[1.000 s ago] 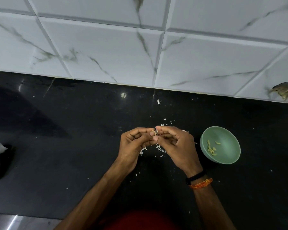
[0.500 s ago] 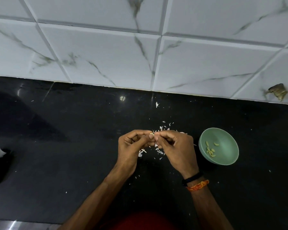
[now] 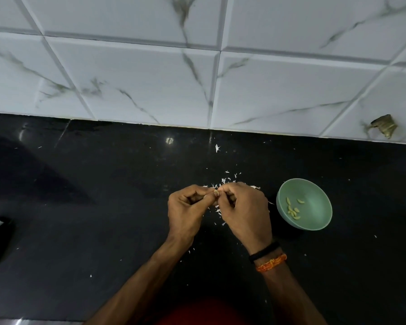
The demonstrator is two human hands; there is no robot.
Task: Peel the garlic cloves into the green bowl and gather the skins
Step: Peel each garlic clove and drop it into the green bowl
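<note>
Pale small garlic clove (image 3: 216, 192) sat pinched between my left hand (image 3: 188, 212) and right hand (image 3: 244, 212) fingertips, left of the round green bowl (image 3: 314, 221), above scattered white skins (image 3: 227, 180).

Single view: head-worn, wide-angle, looking forward and steeply down onto worktop (image 3: 103, 231) from close above; tiled wall (image 3: 150, 78) fills upper frame.

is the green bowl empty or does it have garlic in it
Not empty: the round green bowl holds several pale peeled garlic cloves, far from full.
</note>
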